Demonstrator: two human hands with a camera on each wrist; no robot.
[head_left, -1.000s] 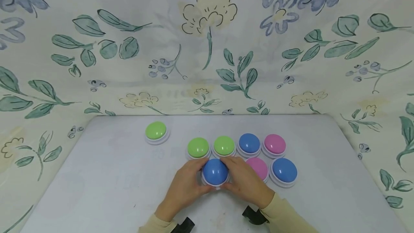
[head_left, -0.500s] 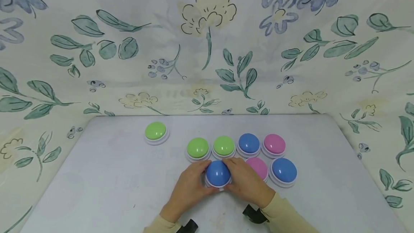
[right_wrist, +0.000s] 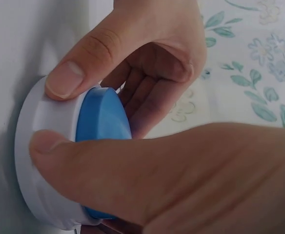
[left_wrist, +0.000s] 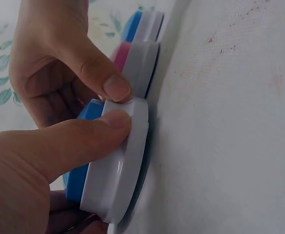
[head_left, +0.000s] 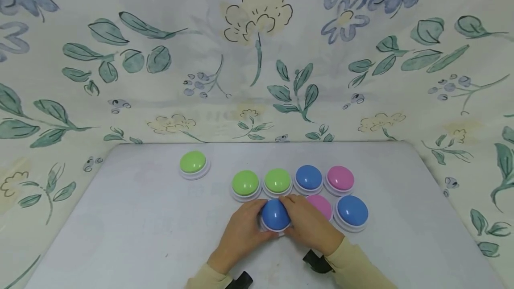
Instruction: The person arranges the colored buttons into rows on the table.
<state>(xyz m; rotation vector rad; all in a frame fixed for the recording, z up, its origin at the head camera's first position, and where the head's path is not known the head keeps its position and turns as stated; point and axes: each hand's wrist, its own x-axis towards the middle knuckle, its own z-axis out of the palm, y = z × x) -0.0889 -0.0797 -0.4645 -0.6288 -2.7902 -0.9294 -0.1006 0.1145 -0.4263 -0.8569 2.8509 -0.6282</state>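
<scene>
A blue push button with a white round base (head_left: 275, 215) sits between both hands near the middle of the table. My left hand (head_left: 243, 231) grips its left side, thumb on the near side of the white base (left_wrist: 118, 161). From the right, my right hand (head_left: 315, 226) holds the same base, its thumb close to the left one. In the right wrist view the blue dome (right_wrist: 103, 117) shows between the two hands. Partly covered by the right hand is a pink button (head_left: 320, 206), with another blue button (head_left: 353, 211) right of it.
Behind the hands stands a row of buttons: two green ones (head_left: 245, 183), a blue one (head_left: 308, 177) and a pink one (head_left: 340, 178). A lone green button (head_left: 192, 163) stands farther left. The white table (head_left: 120, 217) ends at a flower-patterned cloth (head_left: 257, 97).
Both hands have kept hold of the blue button while it slid a little to the right, closer to the pink one. The other buttons stay where they were.
</scene>
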